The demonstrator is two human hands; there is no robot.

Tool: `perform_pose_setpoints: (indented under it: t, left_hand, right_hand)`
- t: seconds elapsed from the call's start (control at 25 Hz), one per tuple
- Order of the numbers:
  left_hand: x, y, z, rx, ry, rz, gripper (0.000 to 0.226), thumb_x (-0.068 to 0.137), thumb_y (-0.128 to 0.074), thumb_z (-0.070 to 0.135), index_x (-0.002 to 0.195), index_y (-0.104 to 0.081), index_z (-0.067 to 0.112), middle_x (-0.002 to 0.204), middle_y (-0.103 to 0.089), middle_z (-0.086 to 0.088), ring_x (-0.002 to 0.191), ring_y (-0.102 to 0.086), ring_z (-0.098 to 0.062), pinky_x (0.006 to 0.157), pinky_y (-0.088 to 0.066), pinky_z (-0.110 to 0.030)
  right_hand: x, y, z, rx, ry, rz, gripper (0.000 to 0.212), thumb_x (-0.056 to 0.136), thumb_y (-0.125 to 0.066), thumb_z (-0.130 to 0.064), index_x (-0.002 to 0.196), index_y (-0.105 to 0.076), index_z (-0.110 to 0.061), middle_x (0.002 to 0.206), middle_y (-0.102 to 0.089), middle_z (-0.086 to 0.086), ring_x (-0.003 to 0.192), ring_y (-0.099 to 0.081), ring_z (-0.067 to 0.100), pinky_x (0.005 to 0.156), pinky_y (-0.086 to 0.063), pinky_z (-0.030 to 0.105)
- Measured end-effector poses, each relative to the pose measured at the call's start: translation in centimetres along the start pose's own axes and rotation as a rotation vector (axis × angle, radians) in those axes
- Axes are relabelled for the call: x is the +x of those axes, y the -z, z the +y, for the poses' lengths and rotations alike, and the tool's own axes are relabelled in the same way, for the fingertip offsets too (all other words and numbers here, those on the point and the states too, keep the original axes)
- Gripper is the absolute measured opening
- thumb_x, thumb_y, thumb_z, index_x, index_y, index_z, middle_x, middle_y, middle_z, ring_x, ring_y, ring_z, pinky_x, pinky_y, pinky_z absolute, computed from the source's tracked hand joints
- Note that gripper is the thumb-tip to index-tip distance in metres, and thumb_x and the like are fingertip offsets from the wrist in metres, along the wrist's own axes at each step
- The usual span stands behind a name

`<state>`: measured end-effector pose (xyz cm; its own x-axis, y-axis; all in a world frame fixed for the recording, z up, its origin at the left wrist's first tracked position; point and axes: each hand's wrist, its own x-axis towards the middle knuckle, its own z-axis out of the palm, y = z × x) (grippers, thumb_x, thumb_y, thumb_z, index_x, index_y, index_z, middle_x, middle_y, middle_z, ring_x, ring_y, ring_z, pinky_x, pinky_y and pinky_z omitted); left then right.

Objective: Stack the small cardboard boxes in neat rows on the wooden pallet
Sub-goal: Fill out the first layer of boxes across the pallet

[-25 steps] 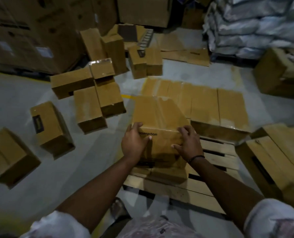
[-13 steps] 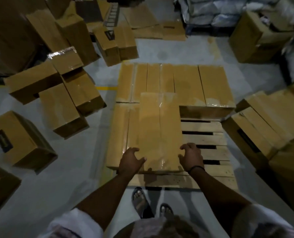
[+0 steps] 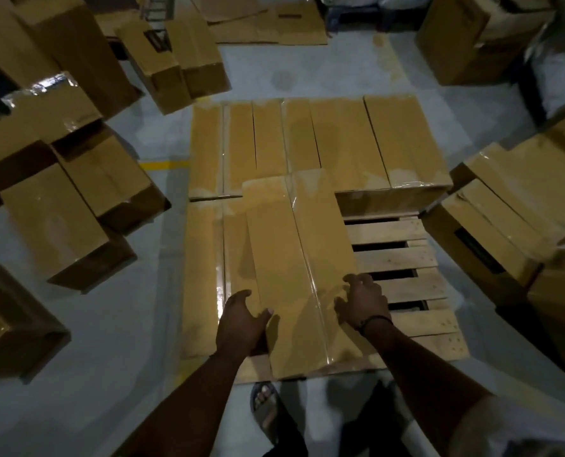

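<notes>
Cardboard box (image 3: 291, 268) sits skewed over the wooden pallet (image 3: 396, 258), its far end overlapping the back row (image 3: 340, 143). The hands grip its near sides: left hand (image 3: 241, 321), right hand (image 3: 363, 305). Placing step; next, probably squaring it, then letting go.

The box (image 3: 274, 258) was seen to be of matt brown cardboard, sealed along its seam with glossy clear tape (image 3: 310, 275). The pallet (image 3: 393, 258) was built of pale, unfinished wood, dotted with nail heads. The floor (image 3: 116, 357) was finished in smooth, faintly sheened grey.
</notes>
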<state>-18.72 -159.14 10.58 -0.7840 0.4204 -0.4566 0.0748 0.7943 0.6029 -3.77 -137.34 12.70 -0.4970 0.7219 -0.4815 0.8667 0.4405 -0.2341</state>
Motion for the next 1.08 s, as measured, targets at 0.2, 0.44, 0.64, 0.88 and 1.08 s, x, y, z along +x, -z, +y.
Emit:
perform_pose_setpoints:
  t: [0.2, 0.44, 0.64, 0.88, 1.08]
  left_hand:
    - [6.6, -4.3, 3.0, -0.155, -0.025, -0.057, 0.096, 0.078, -0.082, 0.055, 0.153, -0.04, 0.013, 0.157, -0.041, -0.008, 0.146, -0.036, -0.026, 0.116, -0.034, -0.037]
    - [2.7, -10.6, 8.8, -0.048, -0.005, -0.023, 0.101, 0.059, -0.075, 0.08, 0.147, -0.041, 0.046, 0.165, -0.012, -0.002, 0.147, -0.021, -0.041, 0.111, -0.035, -0.056]
    - [-1.5, -21.6, 17.9, 0.008, -0.173, -0.044, 0.089, 0.068, -0.078, 0.07, 0.146, -0.037, 0.054, 0.167, 0.0, 0.008, 0.147, -0.016, -0.037, 0.113, -0.032, -0.053]
    - [-2.8, -35.7, 24.7, -0.064, -0.121, -0.106, 0.086, 0.069, -0.068, 0.072, 0.147, -0.035, 0.056, 0.167, -0.011, -0.002, 0.149, -0.019, -0.036, 0.117, -0.03, -0.048]
    - [-2.4, -39.5, 23.5, 0.023, -0.127, -0.126, 0.09, 0.074, -0.062, 0.075, 0.154, -0.025, 0.053, 0.169, -0.001, -0.001, 0.15, -0.013, -0.033, 0.117, -0.028, -0.048]
  right_hand:
    - [9.1, -2.2, 1.6, 0.408, 0.019, 0.049, 0.084, 0.083, -0.071, -0.048, 0.155, -0.031, -0.031, 0.157, -0.031, 0.006, 0.133, -0.046, 0.032, 0.107, -0.047, 0.05]
    - [9.5, -1.1, 9.0, 0.487, 0.021, 0.087, 0.087, 0.076, -0.076, -0.06, 0.151, -0.038, -0.037, 0.15, -0.04, 0.007, 0.134, -0.043, 0.032, 0.105, -0.045, 0.052]
    - [10.3, 4.9, 22.4, 0.493, -0.076, 0.275, 0.074, 0.073, -0.08, -0.059, 0.139, -0.051, -0.041, 0.144, -0.039, 0.002, 0.132, -0.036, 0.031, 0.105, -0.039, 0.056]
    - [15.4, 9.1, 36.2, 0.458, -0.111, 0.308, 0.071, 0.077, -0.079, -0.057, 0.139, -0.053, -0.035, 0.142, -0.044, 0.003, 0.134, -0.037, 0.032, 0.107, -0.036, 0.061]
    - [18.3, 5.8, 39.4, 0.437, -0.118, 0.306, 0.067, 0.075, -0.076, -0.063, 0.133, -0.06, -0.034, 0.137, -0.051, 0.006, 0.129, -0.045, 0.034, 0.105, -0.042, 0.059]
